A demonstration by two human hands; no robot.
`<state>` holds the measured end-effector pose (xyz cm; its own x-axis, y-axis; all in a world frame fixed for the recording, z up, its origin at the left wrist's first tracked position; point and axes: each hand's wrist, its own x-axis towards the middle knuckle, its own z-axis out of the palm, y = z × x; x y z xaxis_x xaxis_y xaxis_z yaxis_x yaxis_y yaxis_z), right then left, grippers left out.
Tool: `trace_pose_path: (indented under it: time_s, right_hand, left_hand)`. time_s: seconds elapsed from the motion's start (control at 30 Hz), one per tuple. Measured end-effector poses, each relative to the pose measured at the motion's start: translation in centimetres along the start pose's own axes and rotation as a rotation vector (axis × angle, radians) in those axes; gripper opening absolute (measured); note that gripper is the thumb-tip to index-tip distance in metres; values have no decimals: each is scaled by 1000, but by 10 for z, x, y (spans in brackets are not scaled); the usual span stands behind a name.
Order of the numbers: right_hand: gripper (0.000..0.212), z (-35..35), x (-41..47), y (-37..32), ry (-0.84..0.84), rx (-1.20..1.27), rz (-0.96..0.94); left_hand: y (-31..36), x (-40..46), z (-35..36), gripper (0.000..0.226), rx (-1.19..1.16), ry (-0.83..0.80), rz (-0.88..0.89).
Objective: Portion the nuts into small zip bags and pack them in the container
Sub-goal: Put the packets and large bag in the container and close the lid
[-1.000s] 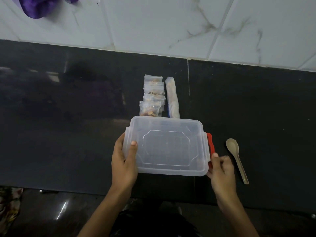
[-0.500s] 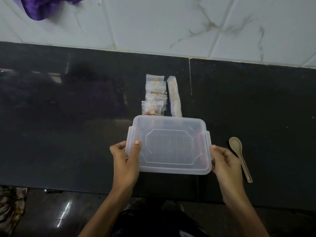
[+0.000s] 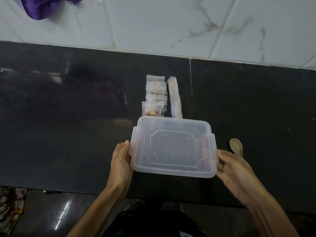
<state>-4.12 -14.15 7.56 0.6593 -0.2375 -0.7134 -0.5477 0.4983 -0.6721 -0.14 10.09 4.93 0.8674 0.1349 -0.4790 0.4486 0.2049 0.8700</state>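
The clear container [image 3: 172, 147] looks light, stiff and slick; left hand [image 3: 121, 161] grips its side, right hand [image 3: 234, 170] rests open against the clip.

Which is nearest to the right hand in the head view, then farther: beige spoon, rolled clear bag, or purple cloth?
From the right hand:
1. Beige spoon, just behind its fingers.
2. Rolled clear bag, behind the container.
3. Purple cloth, far left on the wall.
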Motion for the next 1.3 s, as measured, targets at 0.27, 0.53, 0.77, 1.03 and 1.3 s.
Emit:
trace_pose_path:
  time_s: [0.27,0.53,0.77,1.03,1.3]
  right_hand:
    - [32,-4,-2,0,-59,65,27]
    - [34,-7,-3,0,-69,84,55]
    - [44,-7,-5,-4,-91,114,60]
    - [29,-3,-10,-8,-98,94,40]
    - [34,-5,-14,-9,-48,56,45]
  left_hand:
    - [3,6,-1,41,-26,-30,-108]
    - [3,4,-4,34,-60,-57,-126]
    - [-2,3,-9,34,-123,-117,-103]
    - [-3,3,-8,31,-103,-141,-29]
    - [-5,-1,-6,24,-53,-37,24]
